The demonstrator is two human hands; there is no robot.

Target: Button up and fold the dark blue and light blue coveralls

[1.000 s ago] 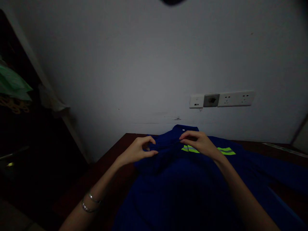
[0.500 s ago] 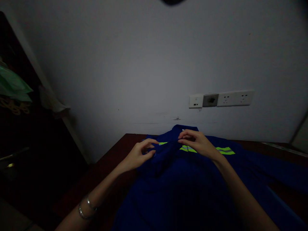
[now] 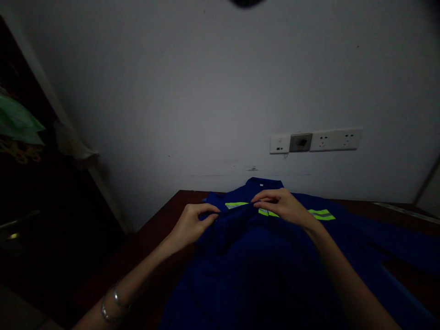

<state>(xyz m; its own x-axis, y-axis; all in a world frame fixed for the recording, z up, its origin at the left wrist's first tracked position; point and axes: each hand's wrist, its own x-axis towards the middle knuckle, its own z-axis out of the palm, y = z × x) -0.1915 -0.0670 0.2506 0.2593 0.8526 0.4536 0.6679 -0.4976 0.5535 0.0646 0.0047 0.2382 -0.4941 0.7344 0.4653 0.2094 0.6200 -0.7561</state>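
Observation:
A dark blue work jacket (image 3: 268, 247) lies spread out, its collar (image 3: 264, 183) toward the wall. Across its chest runs a yellow-green reflective strip (image 3: 321, 214) with a grey band. My left hand (image 3: 192, 224) pinches a raised fold of the blue cloth between thumb and fingers. To the right, my right hand (image 3: 280, 204) pinches the same fold near the jacket's middle, partly covering the strip. The cloth is stretched between both hands. Deep shadow hides the details of the jacket's lower part.
The jacket rests on a dark red-brown table (image 3: 165, 213) against a grey-white wall (image 3: 206, 101). Wall sockets and a switch panel (image 3: 316, 142) sit above the table at right. At left are a dark door (image 3: 51, 206) with a handle and a hanging green cloth (image 3: 19, 121).
My left thumb and fingers have closed on the cloth; before, they were apart. The left hand moved slightly left, and the fold is now pulled straighter. My right hand shifted slightly left.

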